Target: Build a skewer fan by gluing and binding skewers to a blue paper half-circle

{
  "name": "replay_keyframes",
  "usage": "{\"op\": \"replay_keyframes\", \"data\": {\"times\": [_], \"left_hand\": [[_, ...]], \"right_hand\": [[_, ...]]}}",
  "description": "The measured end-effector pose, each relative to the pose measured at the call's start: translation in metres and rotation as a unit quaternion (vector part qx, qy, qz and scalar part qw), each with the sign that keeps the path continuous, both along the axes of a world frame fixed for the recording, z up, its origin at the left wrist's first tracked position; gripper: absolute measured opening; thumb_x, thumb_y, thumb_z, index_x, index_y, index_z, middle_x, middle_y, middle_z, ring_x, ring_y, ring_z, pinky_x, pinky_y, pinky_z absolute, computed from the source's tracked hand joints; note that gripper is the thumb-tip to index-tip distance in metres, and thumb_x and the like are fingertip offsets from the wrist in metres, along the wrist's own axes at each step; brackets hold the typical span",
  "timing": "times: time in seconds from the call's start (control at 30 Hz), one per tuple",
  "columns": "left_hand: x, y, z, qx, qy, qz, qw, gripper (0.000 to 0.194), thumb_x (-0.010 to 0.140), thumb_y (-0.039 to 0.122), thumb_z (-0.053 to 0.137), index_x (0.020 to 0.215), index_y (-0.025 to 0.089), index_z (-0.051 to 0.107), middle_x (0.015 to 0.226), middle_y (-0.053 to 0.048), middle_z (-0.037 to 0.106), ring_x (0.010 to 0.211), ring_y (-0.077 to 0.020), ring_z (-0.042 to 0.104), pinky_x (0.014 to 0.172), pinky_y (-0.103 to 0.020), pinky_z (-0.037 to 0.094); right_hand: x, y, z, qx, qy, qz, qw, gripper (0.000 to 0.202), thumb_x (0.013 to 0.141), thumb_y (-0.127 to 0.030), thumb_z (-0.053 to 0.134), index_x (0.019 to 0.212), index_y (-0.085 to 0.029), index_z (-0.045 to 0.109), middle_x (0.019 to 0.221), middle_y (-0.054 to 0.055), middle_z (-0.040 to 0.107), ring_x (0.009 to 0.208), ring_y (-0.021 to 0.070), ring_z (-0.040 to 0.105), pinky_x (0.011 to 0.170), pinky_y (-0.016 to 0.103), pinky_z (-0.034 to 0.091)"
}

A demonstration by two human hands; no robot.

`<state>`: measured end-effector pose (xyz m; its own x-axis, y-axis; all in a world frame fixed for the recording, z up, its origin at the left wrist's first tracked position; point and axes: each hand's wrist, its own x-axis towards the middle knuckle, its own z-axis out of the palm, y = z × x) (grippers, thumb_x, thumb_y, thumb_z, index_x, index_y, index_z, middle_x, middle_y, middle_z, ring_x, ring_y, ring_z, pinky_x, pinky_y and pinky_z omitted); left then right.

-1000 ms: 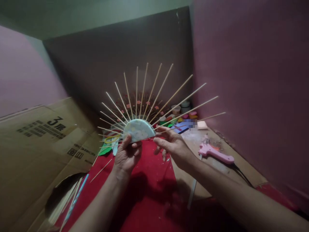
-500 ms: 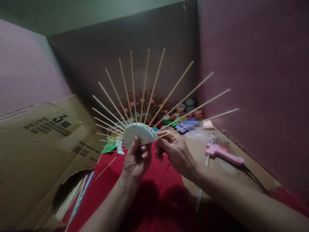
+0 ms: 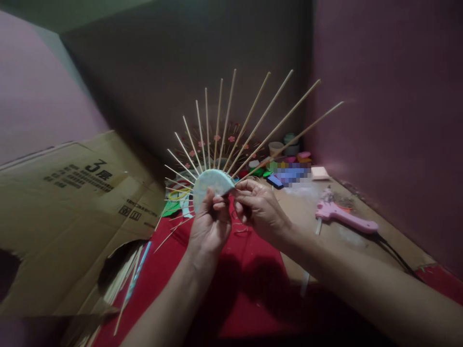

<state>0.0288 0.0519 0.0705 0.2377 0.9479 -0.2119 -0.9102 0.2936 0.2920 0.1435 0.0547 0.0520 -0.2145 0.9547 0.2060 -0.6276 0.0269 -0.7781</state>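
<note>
A pale, lightly patterned half-round piece [image 3: 213, 182] is tilted up in front of me, with many thin wooden sticks fanning out from its curved edge. My left hand [image 3: 210, 224] grips its lower edge, thumb on the near face and fingers curled behind. At the right corner of the piece, my right hand [image 3: 264, 207] is closed in a pinch around the base of the lowest right wooden stick [image 3: 289, 143]. The fingertips hide where that stick meets the edge.
To the right lies a pink glue gun [image 3: 345, 219] with its cord. A cardboard box [image 3: 72, 212] with cut holes stands left, loose sticks [image 3: 125, 274] beside it. Behind are a flower-decorated stick fan [image 3: 217, 138], a phone [image 3: 275, 180] and tubs [image 3: 277, 147]. Red cloth [image 3: 246, 299] lies below.
The half-round piece has turned counter-clockwise and risen slightly, so the right-hand sticks point more steeply upward. Both hands moved with it, still gripping. The camera view has shifted a little.
</note>
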Motion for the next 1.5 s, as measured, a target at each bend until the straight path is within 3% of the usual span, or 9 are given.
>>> {"op": "replay_keyframes", "data": {"times": [0.2, 0.3, 0.4, 0.53, 0.73, 0.9, 1.1, 1.33, 1.5], "left_hand": [[0.004, 0.004, 0.002, 0.010, 0.070, -0.011, 0.997, 0.037, 0.098, 0.035, 0.031, 0.076, 0.011, 0.050, 0.049, 0.003, 0.050, 0.036, -0.0012, 0.044, 0.037, -0.008, 0.041], [0.003, 0.008, 0.005, 0.038, 0.103, -0.009, 0.994, 0.039, 0.096, 0.041, 0.034, 0.092, 0.008, 0.055, 0.064, -0.004, 0.061, 0.038, -0.0007, 0.046, 0.032, -0.008, 0.035], [0.000, 0.011, 0.006, 0.058, 0.149, -0.028, 0.987, 0.042, 0.094, 0.044, 0.036, 0.105, 0.008, 0.056, 0.079, -0.010, 0.066, 0.040, -0.0017, 0.050, 0.029, -0.009, 0.031], [0.002, 0.013, 0.003, 0.057, 0.196, -0.039, 0.978, 0.039, 0.093, 0.044, 0.040, 0.105, 0.012, 0.058, 0.079, -0.010, 0.066, 0.044, -0.0047, 0.055, 0.033, -0.010, 0.036], [0.017, 0.014, -0.008, 0.107, 0.235, -0.052, 0.965, 0.034, 0.092, 0.042, 0.043, 0.097, 0.014, 0.061, 0.074, -0.010, 0.067, 0.059, -0.0163, 0.065, 0.039, -0.019, 0.046], [0.007, 0.015, -0.014, 0.152, 0.336, -0.087, 0.925, 0.021, 0.077, 0.030, 0.068, 0.085, 0.011, 0.061, 0.059, -0.001, 0.058, 0.041, -0.0077, 0.049, 0.032, -0.017, 0.034], [-0.023, 0.019, -0.020, 0.154, 0.392, 0.021, 0.907, 0.033, 0.059, 0.011, 0.075, 0.089, 0.011, 0.060, 0.055, 0.005, 0.052, 0.040, -0.0048, 0.043, 0.036, -0.017, 0.033], [-0.034, 0.013, -0.020, 0.149, 0.410, 0.042, 0.899, 0.029, 0.059, 0.012, 0.074, 0.085, 0.012, 0.061, 0.051, 0.006, 0.050, 0.037, -0.0042, 0.038, 0.036, -0.018, 0.030], [-0.040, 0.019, -0.025, 0.133, 0.349, 0.057, 0.926, 0.014, 0.061, 0.006, 0.068, 0.069, 0.009, 0.058, 0.052, 0.004, 0.049, 0.041, -0.0041, 0.042, 0.038, -0.017, 0.032]], "right_hand": [[-0.005, 0.004, -0.011, 0.017, -0.029, -0.025, 0.999, 0.025, 0.070, -0.039, 0.069, 0.075, -0.018, 0.055, 0.050, -0.005, 0.060, 0.031, 0.0060, 0.044, 0.028, 0.016, 0.025], [0.003, 0.003, -0.008, 0.041, -0.124, -0.071, 0.989, 0.020, 0.067, -0.034, 0.072, 0.073, -0.017, 0.062, 0.046, -0.007, 0.053, 0.033, 0.0062, 0.043, 0.031, 0.018, 0.028], [0.017, 0.004, -0.002, 0.050, -0.196, -0.123, 0.972, 0.016, 0.065, -0.026, 0.074, 0.075, -0.016, 0.067, 0.055, -0.005, 0.056, 0.041, 0.0054, 0.043, 0.038, 0.019, 0.032], [0.031, 0.012, 0.004, 0.064, -0.164, -0.208, 0.962, 0.026, 0.063, -0.032, 0.078, 0.081, -0.018, 0.065, 0.076, -0.001, 0.064, 0.061, 0.0091, 0.054, 0.056, 0.022, 0.043], [0.028, 0.024, 0.004, 0.089, -0.095, -0.009, 0.991, 0.020, 0.074, -0.036, 0.067, 0.074, -0.016, 0.067, 0.067, -0.001, 0.065, 0.065, 0.0115, 0.060, 0.071, 0.026, 0.049], [0.035, 0.037, 0.009, -0.031, -0.004, -0.075, 0.997, 0.007, 0.068, -0.019, 0.063, 0.071, -0.013, 0.065, 0.065, 0.000, 0.065, 0.059, 0.0100, 0.059, 0.058, 0.021, 0.050], [0.049, 0.047, 0.015, -0.164, 0.019, -0.100, 0.981, 0.019, 0.068, -0.015, 0.052, 0.084, -0.012, 0.062, 0.066, 0.006, 0.067, 0.058, 0.0180, 0.062, 0.062, 0.038, 0.057], [0.042, 0.051, 0.009, -0.188, -0.019, -0.104, 0.976, 0.013, 0.068, -0.013, 0.050, 0.078, -0.013, 0.058, 0.058, 0.005, 0.063, 0.052, 0.0182, 0.062, 0.060, 0.040, 0.057], [0.039, 0.056, 0.007, -0.197, -0.050, -0.082, 0.976, 0.008, 0.068, -0.013, 0.050, 0.072, -0.012, 0.057, 0.056, 0.006, 0.063, 0.054, 0.0193, 0.063, 0.063, 0.040, 0.057]]}}
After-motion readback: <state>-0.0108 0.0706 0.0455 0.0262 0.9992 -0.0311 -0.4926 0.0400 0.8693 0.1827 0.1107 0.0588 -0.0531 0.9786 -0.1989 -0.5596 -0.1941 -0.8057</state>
